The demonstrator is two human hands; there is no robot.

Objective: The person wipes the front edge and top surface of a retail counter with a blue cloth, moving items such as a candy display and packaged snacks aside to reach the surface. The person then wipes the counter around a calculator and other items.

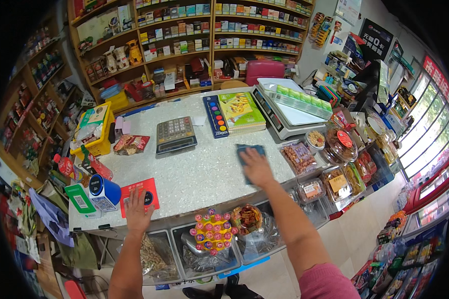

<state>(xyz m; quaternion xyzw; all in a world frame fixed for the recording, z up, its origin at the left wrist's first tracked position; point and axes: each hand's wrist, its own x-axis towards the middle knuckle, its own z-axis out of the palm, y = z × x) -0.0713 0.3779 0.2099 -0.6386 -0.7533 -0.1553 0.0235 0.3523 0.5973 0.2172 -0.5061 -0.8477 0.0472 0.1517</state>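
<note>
My right hand lies over a folded dark blue cloth and presses it against the speckled white counter, right of the middle. My left hand rests at the counter's near left edge with its fingers spread, over the lower part of a flat red card with a dark round emblem. It does not appear to grip the card. Beside it stand a blue and white round-topped payment stand and a green code stand. A large-keyed calculator sits farther back.
Behind the cloth lie a green picture book stack and a white scale bearing a green-lidded pack. Snack tubs crowd the right end. A yellow basket and bottles stand left. Lollipops and bins line the near edge.
</note>
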